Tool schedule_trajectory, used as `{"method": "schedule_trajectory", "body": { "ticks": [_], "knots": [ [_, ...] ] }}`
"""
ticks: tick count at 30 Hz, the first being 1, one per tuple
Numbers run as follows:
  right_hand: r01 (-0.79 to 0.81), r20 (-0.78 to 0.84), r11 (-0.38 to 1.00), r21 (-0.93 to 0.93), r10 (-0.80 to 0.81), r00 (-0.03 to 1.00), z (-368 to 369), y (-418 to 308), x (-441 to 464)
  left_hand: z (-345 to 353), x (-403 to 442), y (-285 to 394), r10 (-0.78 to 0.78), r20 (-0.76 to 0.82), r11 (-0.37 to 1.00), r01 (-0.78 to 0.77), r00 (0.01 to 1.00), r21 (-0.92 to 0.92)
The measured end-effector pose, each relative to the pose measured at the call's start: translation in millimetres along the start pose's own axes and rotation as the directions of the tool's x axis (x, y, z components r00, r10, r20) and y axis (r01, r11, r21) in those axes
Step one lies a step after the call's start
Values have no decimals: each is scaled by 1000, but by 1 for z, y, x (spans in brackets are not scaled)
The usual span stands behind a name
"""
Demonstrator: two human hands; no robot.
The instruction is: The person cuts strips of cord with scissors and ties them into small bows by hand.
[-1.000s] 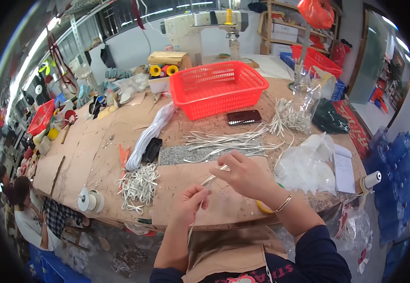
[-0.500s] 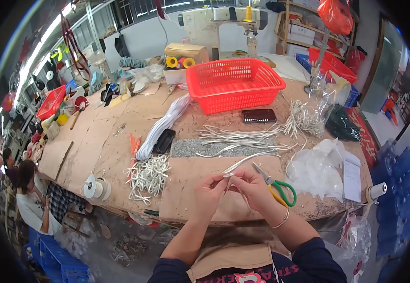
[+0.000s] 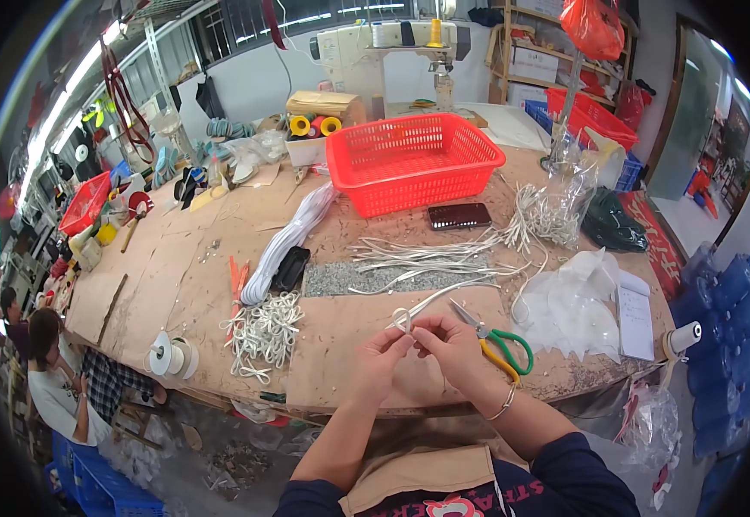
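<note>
Near the table's front edge, my left hand (image 3: 385, 355) and my right hand (image 3: 449, 343) meet, fingers pinched on a white cord (image 3: 403, 320) that forms a small loop above the fingertips. The cord's tail stretches back toward a bunch of loose white cords (image 3: 427, 252) on a grey speckled slab (image 3: 328, 280). Just right of my right hand lie scissors (image 3: 508, 351) with green and yellow handles, blades pointing away. Left of my hands is a pile of small knotted white cord loops (image 3: 270, 332). A long white cord hank (image 3: 284, 241) lies behind that pile.
A red plastic basket (image 3: 422, 194) stands behind the cords, with a dark phone (image 3: 459, 216) before it. White plastic sheeting (image 3: 569, 306) and a notepad (image 3: 635, 319) lie right. A thread spool (image 3: 168, 355) sits on the left edge. A person (image 3: 60, 379) sits far left.
My fingers have shifted on the cord, and a rounded loop now stands above them. The whole view has moved slightly; the scissors and piles keep their places on the table.
</note>
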State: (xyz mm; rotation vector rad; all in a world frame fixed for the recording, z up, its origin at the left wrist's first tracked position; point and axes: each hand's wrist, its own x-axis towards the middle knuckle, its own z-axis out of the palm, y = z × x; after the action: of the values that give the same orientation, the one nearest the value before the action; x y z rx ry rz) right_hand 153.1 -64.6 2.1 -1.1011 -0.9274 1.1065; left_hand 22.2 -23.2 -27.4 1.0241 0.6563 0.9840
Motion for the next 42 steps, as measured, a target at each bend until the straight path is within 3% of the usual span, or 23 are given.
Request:
{"method": "schedule_trajectory", "body": {
  "ticks": [6,16,18,21,28,31,33,34,35,37,39,41,42],
  "knots": [
    [-17,7,999,30,16,1000,0,1,-7,3,0,-2,-56,4,967,55,998,-250],
    [-11,52,1000,-15,12,999,-6,16,-9,-8,-1,-7,-63,-23,956,54,998,-288],
    [-131,153,983,-131,151,977,-12,10,-9,-5,0,-5,-49,-150,940,-6,987,-342],
    [-235,176,954,-185,267,947,-24,2,-8,-5,1,-2,-49,-189,948,-14,981,-319],
    [-308,208,913,-268,367,907,-31,-8,-10,-3,2,-2,-27,-190,902,-58,981,-428],
    [-212,228,943,-255,272,935,-43,-9,-2,-10,-2,-1,-45,-178,900,-37,983,-434],
    [13,199,902,-431,81,977,-52,-19,5,-10,-4,2,-101,-144,947,51,984,-317],
    [10,180,902,-431,75,981,-54,-23,6,-8,-4,3,-108,-125,947,64,986,-314],
    [232,268,803,-548,-94,959,-54,-27,7,-7,-5,3,-94,-100,951,59,991,-303],
    [603,499,434,-669,-339,797,-50,-32,8,-3,-5,1,-82,-61,955,61,995,-291],
    [554,457,506,-662,-313,832,-42,-28,10,0,-6,-2,-108,68,994,109,992,-4],
    [318,372,815,-484,-138,918,-36,-23,9,7,-8,-5,-76,75,994,70,994,81],
    [316,366,815,-485,-139,920,-34,-20,8,9,-9,-6,-38,74,986,26,997,167]
  ]
}}
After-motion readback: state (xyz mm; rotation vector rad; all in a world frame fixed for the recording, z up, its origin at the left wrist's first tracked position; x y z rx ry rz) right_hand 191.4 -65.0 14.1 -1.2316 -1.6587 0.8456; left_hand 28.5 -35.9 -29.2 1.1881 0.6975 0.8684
